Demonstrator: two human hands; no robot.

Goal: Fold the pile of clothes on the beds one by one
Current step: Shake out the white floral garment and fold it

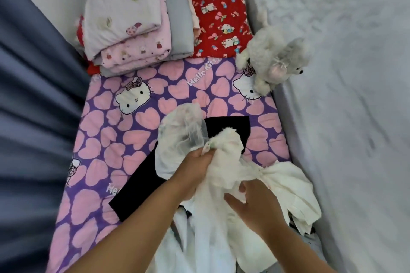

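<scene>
— Purple quilt (142, 139) with pink hearts covers the narrow bed, and both hands are over its near end. What are they on?

— Left hand (195, 170) is bunched tight on the white garment (224, 162), fingers curled into a gathered wad of it, with a sheer gauzy part (184, 131) standing up above the fist. Right hand (250, 204) pinches a fold lower down, thumb on top; the rest trails toward the person.

— How would it handle?

— Light and limp, I'd judge. The sheer layer looks slippery and could snag, so better to find a seam, shoulder or hem than to pull on the gauze.

— And round about?

— A black cloth (137, 188) lies flat right under the garment, so the white one needs lifting clear or it may drag that along. Farther up, a plush toy (270, 62) sits at the quilt's right edge against the grey bed (343, 73). Folded linens (137, 24) are stacked at the far end beside a red patterned fabric (219, 20). Blue curtain (33, 117) hangs along the left.
</scene>
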